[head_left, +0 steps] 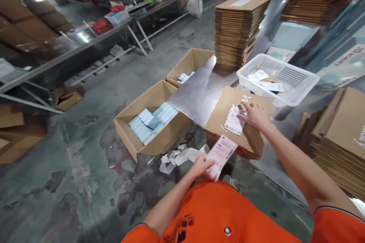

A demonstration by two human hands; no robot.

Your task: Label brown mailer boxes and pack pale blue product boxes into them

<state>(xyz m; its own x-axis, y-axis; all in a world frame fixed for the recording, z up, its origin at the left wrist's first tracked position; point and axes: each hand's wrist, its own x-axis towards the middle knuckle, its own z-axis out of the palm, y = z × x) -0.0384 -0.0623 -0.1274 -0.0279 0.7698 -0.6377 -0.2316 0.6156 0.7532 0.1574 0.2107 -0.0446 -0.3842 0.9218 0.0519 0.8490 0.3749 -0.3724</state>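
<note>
My left hand (202, 167) grips the lower end of a pinkish printed label sheet (221, 155) in front of my orange shirt. A flat brown cardboard piece (219, 112) with white lettering lies on the metal table, on top of others. On it is a white printed label (235, 121). My right hand (253, 114) rests over the label's right edge with its fingers spread, touching the label and the cardboard. Nothing shows gripped in that hand.
An open carton (128, 131) of light blue boxes stands left of the metal table (196, 91), with another carton (178, 70) behind. A white basket (302, 83) and cardboard stacks (234, 26) stand on the table. Paper strips (182, 157) litter the floor. People stand far back.
</note>
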